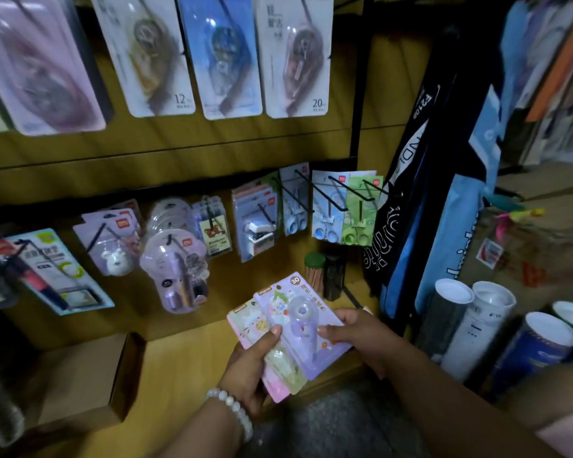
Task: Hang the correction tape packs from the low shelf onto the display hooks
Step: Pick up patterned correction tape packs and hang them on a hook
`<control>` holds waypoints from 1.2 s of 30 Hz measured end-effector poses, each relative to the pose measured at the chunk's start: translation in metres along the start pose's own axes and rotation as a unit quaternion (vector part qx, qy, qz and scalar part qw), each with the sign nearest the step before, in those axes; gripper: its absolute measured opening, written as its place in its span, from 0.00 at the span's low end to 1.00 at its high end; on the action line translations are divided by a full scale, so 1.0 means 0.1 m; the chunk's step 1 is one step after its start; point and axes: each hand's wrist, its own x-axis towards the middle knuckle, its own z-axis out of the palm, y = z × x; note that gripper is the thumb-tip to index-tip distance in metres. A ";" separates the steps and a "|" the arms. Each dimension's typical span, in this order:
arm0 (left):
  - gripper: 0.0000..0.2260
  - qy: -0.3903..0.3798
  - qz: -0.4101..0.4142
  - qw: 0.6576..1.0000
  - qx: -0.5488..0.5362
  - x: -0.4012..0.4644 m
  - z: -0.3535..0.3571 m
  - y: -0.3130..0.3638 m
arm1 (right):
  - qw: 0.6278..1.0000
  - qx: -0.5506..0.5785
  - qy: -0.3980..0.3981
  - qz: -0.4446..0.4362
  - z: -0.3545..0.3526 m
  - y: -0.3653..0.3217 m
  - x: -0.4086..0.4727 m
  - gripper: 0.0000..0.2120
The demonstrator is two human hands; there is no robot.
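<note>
Two correction tape packs are held low over the front edge of the low shelf (pixel 186 368), fanned one over the other. The left hand (pixel 248 368), a white bead bracelet (pixel 234 409) at its wrist, clasps the pink pack (pixel 255 325) with the thumb pressed on its face. The right hand (pixel 361 332) grips the right edge of the purple pack (pixel 298 312), thumb on top, fingers underneath; this pack lies over the pink one and its clear blister shows a purple dispenser.

Left of the hands, a brown cardboard box (pixel 80 381) sits on the shelf with its flap edge toward them; bare wood lies between box and hands. At the shelf's back corner stand a green-capped tube (pixel 315 269) of pencil-like sticks and a dark cylinder (pixel 334 269), side by side. To the right, off the shelf, several tall tubes (pixel 477 322) stand with open white rims; what they hold cannot be seen.

Above the shelf, the wooden back panel (pixel 179 150) carries black display hooks (pixel 331 193). The lower row is hung with small carded items, among them blue and green scissors packs (pixel 344 209) at the right whose hooks jut out well past the cards. Higher up, large correction tape cards (pixel 225 54) hang in a row, blurred. Dark and blue bags (pixel 420 193) hang against the panel's right edge.
</note>
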 end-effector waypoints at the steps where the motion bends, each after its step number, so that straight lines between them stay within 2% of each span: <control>1: 0.23 -0.001 0.005 1.000 0.003 -0.04 0.04 0.02 | 1.000 -0.003 -0.007 0.000 0.01 -0.04 -0.04 0.05; 4: 0.22 -0.016 0.026 1.000 0.005 -0.12 0.14 0.12 | 0.999 0.017 -0.032 0.000 0.06 -0.22 -0.19 0.04; 6: 0.21 -0.027 0.041 0.999 0.014 -0.17 0.22 0.20 | 0.999 0.040 -0.034 -0.005 0.08 -0.37 -0.27 0.13; 7: 0.21 -0.030 0.045 0.998 0.020 -0.20 0.28 0.25 | 0.999 0.042 -0.030 -0.013 0.09 -0.44 -0.30 0.14; 10: 0.22 -0.049 0.055 0.997 0.026 -0.28 0.45 0.39 | 0.999 0.030 0.013 -0.040 0.08 -0.65 -0.39 0.09; 13: 0.22 -0.074 0.073 0.994 0.040 -0.36 0.64 0.56 | 0.996 0.043 0.043 -0.063 0.04 -0.79 -0.43 0.11; 16: 0.20 -0.109 0.084 0.988 0.066 -0.44 0.81 0.74 | 0.993 0.058 0.054 -0.091 -0.02 -0.95 -0.50 0.06; 18: 0.19 -0.121 0.079 0.987 0.072 -0.49 0.91 0.86 | 0.989 0.076 0.066 -0.109 -0.07 -1.07 -0.54 0.06; 22: 0.24 -0.119 0.063 0.989 0.063 -0.50 1.09 1.08 | 0.981 0.123 0.063 -0.137 -0.18 -1.29 -0.56 0.09; 26: 0.22 -0.126 0.051 0.989 0.055 -0.49 1.26 1.32 | 0.967 0.158 0.071 -0.189 -0.34 -1.58 -0.51 0.09; 31: 0.19 -0.127 0.063 0.989 0.032 -0.45 1.49 1.55 | 0.932 0.132 0.139 -0.308 -0.59 -2.15 -0.35 0.05; 36: 0.16 -0.133 0.054 0.989 0.026 -0.40 1.64 1.70 | 0.903 0.114 0.190 -0.368 -0.85 -2.75 -0.13 0.04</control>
